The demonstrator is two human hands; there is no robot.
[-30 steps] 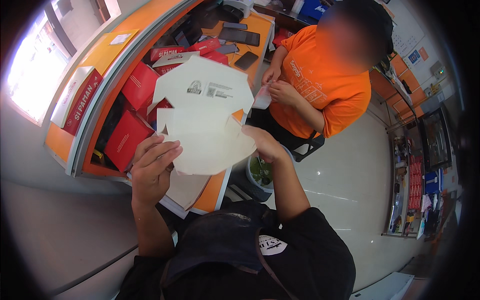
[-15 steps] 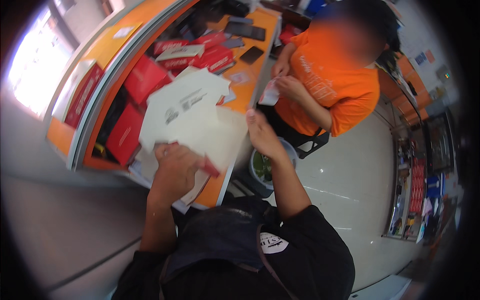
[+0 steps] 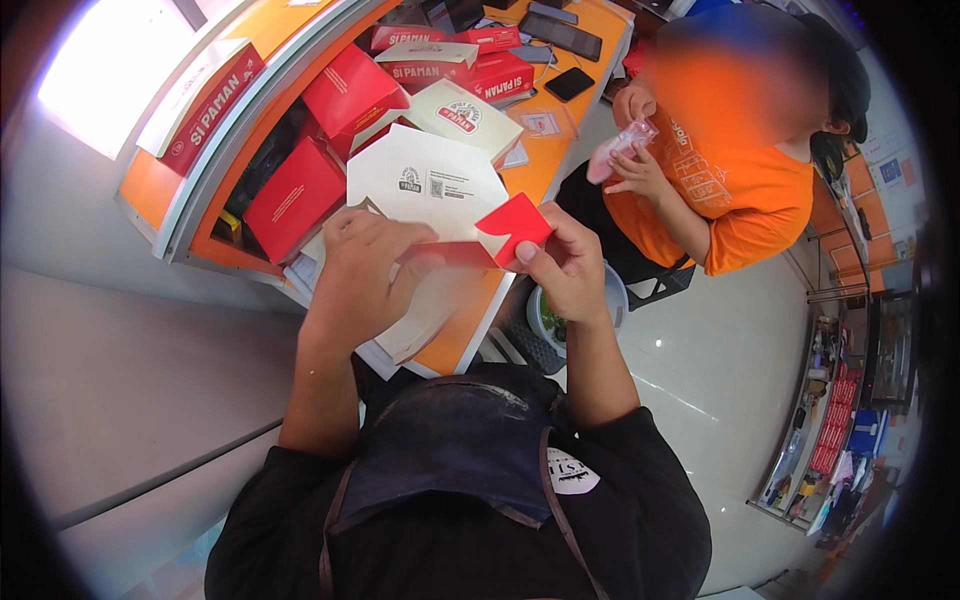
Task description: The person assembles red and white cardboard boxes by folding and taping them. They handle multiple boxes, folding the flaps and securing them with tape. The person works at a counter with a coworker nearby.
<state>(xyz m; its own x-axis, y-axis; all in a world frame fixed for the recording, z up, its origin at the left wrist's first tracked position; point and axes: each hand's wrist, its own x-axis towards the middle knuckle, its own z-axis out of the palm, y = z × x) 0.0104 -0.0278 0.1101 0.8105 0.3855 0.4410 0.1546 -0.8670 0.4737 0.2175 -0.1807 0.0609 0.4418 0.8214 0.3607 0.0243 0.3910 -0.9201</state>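
Observation:
A partly folded cardboard food box (image 3: 425, 172), white with red sides, lies over the orange table in front of me. My left hand (image 3: 365, 272) curls round its near left edge, partly hiding the red near side. At the near right corner, my right hand (image 3: 568, 262) pinches the red corner flap (image 3: 516, 228) between thumb and fingers. That flap stands bent up from the white panel. Below my hands, pale flat card (image 3: 415, 325) lies along the table's near edge. A white box with a round emblem (image 3: 462, 118) sits just beyond the one I hold.
Several red boxes (image 3: 352, 90) crowd the table's (image 3: 572, 112) left and back. Phones (image 3: 570, 84) lie at the far right. A person in an orange shirt (image 3: 740, 190) sits at the right with a small pink-and-white packet (image 3: 620, 150). A bucket (image 3: 615, 300) with green leaves stands beside the table.
My right hand has gone from open beside the cardboard to pinching its red corner flap. The near red side is now folded up. The view has shifted, and the box with the emblem is uncovered.

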